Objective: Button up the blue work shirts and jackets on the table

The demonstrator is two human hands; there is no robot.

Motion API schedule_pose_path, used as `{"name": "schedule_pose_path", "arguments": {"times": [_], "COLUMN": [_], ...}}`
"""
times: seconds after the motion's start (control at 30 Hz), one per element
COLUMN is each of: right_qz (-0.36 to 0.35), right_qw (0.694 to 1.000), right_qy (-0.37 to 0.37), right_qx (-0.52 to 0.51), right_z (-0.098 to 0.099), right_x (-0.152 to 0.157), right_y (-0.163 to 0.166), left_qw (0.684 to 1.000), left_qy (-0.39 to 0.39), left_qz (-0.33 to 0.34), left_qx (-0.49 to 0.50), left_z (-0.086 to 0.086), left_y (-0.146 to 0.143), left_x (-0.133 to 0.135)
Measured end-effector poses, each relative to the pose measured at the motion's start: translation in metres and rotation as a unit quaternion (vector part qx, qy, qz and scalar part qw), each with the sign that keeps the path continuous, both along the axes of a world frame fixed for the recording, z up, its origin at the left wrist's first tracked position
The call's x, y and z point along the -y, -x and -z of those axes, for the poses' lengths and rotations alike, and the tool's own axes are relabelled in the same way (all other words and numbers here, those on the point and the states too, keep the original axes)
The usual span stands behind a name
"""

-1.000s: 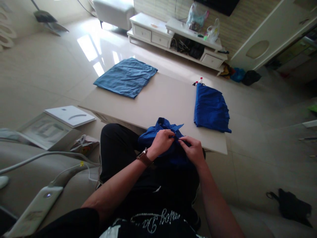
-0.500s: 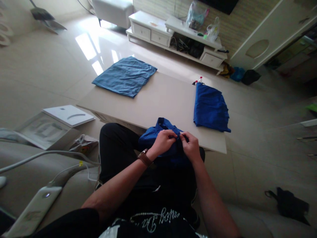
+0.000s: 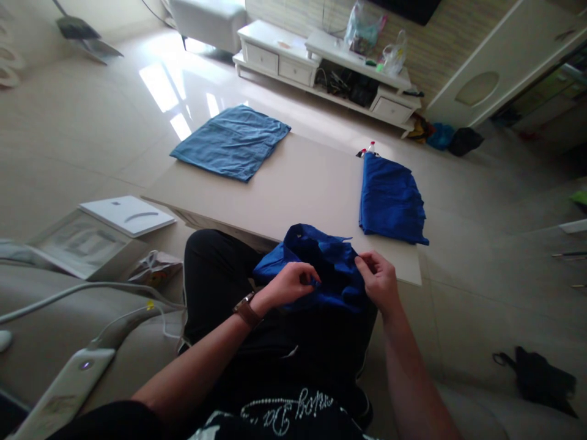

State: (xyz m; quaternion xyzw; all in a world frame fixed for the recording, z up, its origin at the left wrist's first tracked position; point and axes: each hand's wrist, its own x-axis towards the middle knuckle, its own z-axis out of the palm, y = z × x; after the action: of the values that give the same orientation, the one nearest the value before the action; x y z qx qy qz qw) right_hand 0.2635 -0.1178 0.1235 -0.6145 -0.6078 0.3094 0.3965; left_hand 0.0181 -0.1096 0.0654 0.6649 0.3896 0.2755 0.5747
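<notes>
A royal-blue collared shirt (image 3: 332, 269) lies bunched over my lap against the near table edge, its neck spread open. My right hand (image 3: 378, 282) pinches the shirt's edge on the right between thumb and fingers. On the left side of the opening, my left hand (image 3: 293, 284) is closed, with thumb and fingertips together on a bit of the blue cloth. A brown-strapped watch (image 3: 247, 310) is on my left wrist. Much of the shirt's lower part is in shadow.
On the white table (image 3: 316, 177) lie a folded light-blue garment (image 3: 233, 140) at far left and a folded dark-blue garment (image 3: 392, 198) at right. Bottles with red caps (image 3: 372, 147) show behind it. White boxes (image 3: 126, 214) stand left. A power bank (image 3: 66, 391) with a cable rests on the sofa.
My hands were together at the shirt's front edges and have moved apart, the left going left and down, the right going right. The shirt's neck and front have spread open between them.
</notes>
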Motion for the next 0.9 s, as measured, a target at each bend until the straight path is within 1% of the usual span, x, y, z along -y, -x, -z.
{"name": "schedule_pose_path", "arguments": {"times": [0.1, 0.13, 0.17, 0.2, 0.23, 0.27, 0.3, 0.33, 0.37, 0.4, 0.47, 0.5, 0.57, 0.63, 0.67, 0.73, 0.77, 0.83, 0.9], "right_qz": [0.05, 0.07, 0.088, 0.102, 0.114, 0.122, 0.131, 0.14, 0.151, 0.161, 0.183, 0.192, 0.205, 0.215, 0.22, 0.228, 0.23, 0.226, 0.206], "right_qw": [0.996, 0.993, 0.988, 0.984, 0.979, 0.975, 0.971, 0.966, 0.961, 0.955, 0.943, 0.937, 0.93, 0.927, 0.926, 0.926, 0.928, 0.934, 0.947], "right_qy": [-0.06, -0.085, -0.109, -0.129, -0.146, -0.159, -0.172, -0.186, -0.2, -0.216, -0.246, -0.258, -0.271, -0.274, -0.273, -0.266, -0.258, -0.235, -0.206], "right_qx": [-0.034, -0.047, -0.061, -0.074, -0.086, -0.096, -0.103, -0.109, -0.115, -0.12, -0.132, -0.137, -0.143, -0.142, -0.141, -0.14, -0.14, -0.146, -0.138], "right_z": [-0.019, -0.026, -0.033, -0.04, -0.045, -0.05, -0.055, -0.058, -0.061, -0.063, -0.067, -0.069, -0.072, -0.075, -0.076, -0.078, -0.079, -0.083, -0.089], "right_x": [0.018, 0.023, 0.028, 0.033, 0.036, 0.039, 0.04, 0.041, 0.041, 0.041, 0.039, 0.038, 0.035, 0.031, 0.029, 0.023, 0.02, 0.014, 0.008], "right_y": [-0.014, -0.02, -0.026, -0.032, -0.037, -0.041, -0.044, -0.045, -0.045, -0.045, -0.043, -0.041, -0.041, -0.043, -0.045, -0.053, -0.057, -0.068, -0.079], "left_qw": [0.988, 0.984, 0.985, 0.992, 0.997, 0.996, 0.988, 0.977, 0.967, 0.958, 0.945, 0.943, 0.945, 0.951, 0.954, 0.954, 0.949, 0.938, 0.933], "left_qy": [0.072, 0.094, 0.105, 0.099, 0.077, 0.045, 0.01, -0.022, -0.049, -0.07, -0.087, -0.078, -0.023, 0.033, 0.043, 0.029, 0.015, -0.001, -0.037], "left_qz": [0.135, 0.149, 0.128, 0.073, -0.002, -0.08, -0.144, -0.183, -0.2, -0.203, -0.197, -0.194, -0.186, -0.183, -0.193, -0.25, -0.287, -0.342, -0.358], "left_qx": [0.028, 0.037, 0.04, 0.035, 0.016, -0.017, -0.059, -0.105, -0.151, -0.191, -0.246, -0.26, -0.269, -0.246, -0.224, -0.164, -0.127, -0.052, 0.0], "left_z": [-0.009, -0.008, -0.006, -0.001, 0.005, 0.011, 0.018, 0.024, 0.029, 0.034, 0.043, 0.047, 0.057, 0.062, 0.062, 0.054, 0.044, 0.017, -0.02], "left_y": [0.02, 0.028, 0.036, 0.043, 0.047, 0.049, 0.047, 0.042, 0.035, 0.026, 0.006, -0.002, -0.015, -0.021, -0.02, -0.014, -0.009, 0.003, 0.016], "left_x": [0.001, -0.003, -0.006, -0.01, -0.013, -0.015, -0.014, -0.01, -0.004, 0.003, 0.018, 0.024, 0.029, 0.022, 0.014, -0.01, -0.025, -0.057, -0.087]}}
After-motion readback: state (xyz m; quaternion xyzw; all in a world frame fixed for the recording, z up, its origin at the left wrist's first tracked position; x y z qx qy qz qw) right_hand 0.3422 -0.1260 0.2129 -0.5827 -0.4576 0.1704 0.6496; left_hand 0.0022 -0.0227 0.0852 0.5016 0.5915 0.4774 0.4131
